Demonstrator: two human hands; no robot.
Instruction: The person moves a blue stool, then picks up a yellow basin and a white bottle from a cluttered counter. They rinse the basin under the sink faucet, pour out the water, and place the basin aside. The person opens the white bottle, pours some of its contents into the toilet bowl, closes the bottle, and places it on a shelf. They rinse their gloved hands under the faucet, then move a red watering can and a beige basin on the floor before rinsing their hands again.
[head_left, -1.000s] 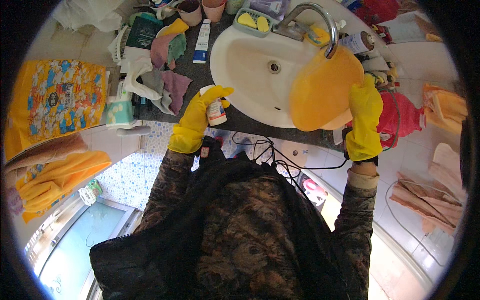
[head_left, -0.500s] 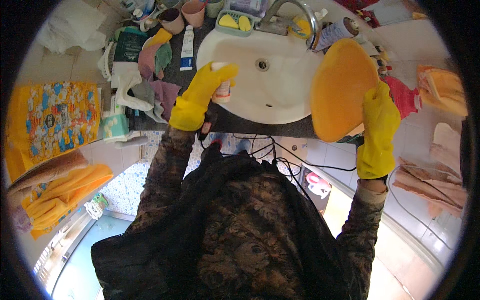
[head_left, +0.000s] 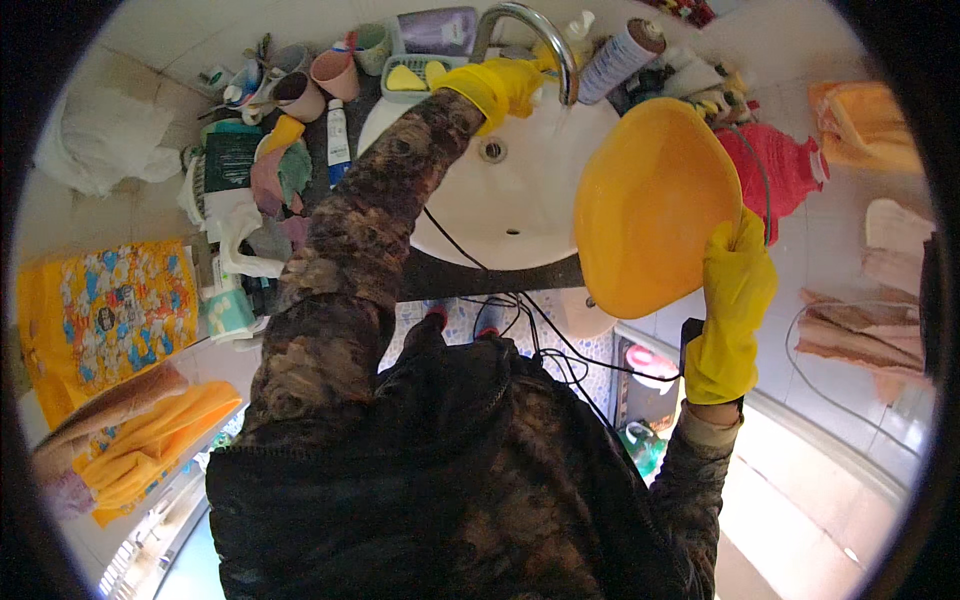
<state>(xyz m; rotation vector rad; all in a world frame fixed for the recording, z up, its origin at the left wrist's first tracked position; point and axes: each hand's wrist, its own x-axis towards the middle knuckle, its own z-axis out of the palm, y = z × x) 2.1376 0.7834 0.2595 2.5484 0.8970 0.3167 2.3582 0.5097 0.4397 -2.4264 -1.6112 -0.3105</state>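
Note:
My left hand (head_left: pixel 505 88), in a yellow rubber glove, reaches over the far side of the white washbasin (head_left: pixel 470 220) to the base of the chrome tap (head_left: pixel 571 65). Its fingers are bent beside the tap, and what they grip is hidden. A small pale patch shows under them, too little to name. On the right, my right hand (head_left: pixel 738 310), also gloved in yellow, pinches the near right rim of a large oval orange-yellow plastic piece (head_left: pixel 655 210). This piece is tilted up and overlaps the washbasin's right edge.
Along the back stand a soap dish (head_left: pixel 405 97) with yellow pieces, cups (head_left: pixel 335 74) and a spray can (head_left: pixel 622 60). A tube (head_left: pixel 338 140) and cloths (head_left: pixel 280 180) lie left. A red rubbery item (head_left: pixel 780 170) sits right. Black cables (head_left: pixel 560 345) hang in front of the counter.
My left hand has moved from the washbasin's left edge to the tap; the small white bottle it held is no longer recognisable. The oval plastic piece has shifted slightly left in the picture.

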